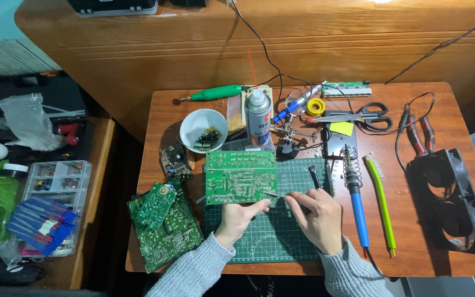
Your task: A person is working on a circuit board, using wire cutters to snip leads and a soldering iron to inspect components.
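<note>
Green fibreglass fills the middle of the scene: a rectangular circuit board (241, 177) lies solder-side up on a dark green cutting mat (273, 236), which sits on the wooden counter (441, 99). The left hand (238, 218) rests at the board's lower edge, its fingers closed on that edge with the thumb pressing from below. The right hand (316, 214) sits just beside it on the mat, fingers pinched together around a pair of slim metal tweezers (277, 194) whose tips reach the board's lower right corner. Both wrists wear grey knitted sleeves. To the left, two more green circuit boards (163, 220) lie stacked and tilted, hanging partly over the counter's edge. Behind the main board stand a white bowl (203, 130) holding small components, a spray can (258, 118) with a red straw, and a helping-hand clamp with a magnifier (292, 129). Further back lies a green rotary tool (215, 93). Right of the mat — a blue-handled soldering iron (357, 209) in its coil holder, a yellow-green brush (380, 203), black-handled scissors (358, 114), red-handled pliers (419, 135) and a black double fan (452, 201) near the counter's right edge. A clear parts organiser (56, 203) sits on a separate side table, well apart.
</note>
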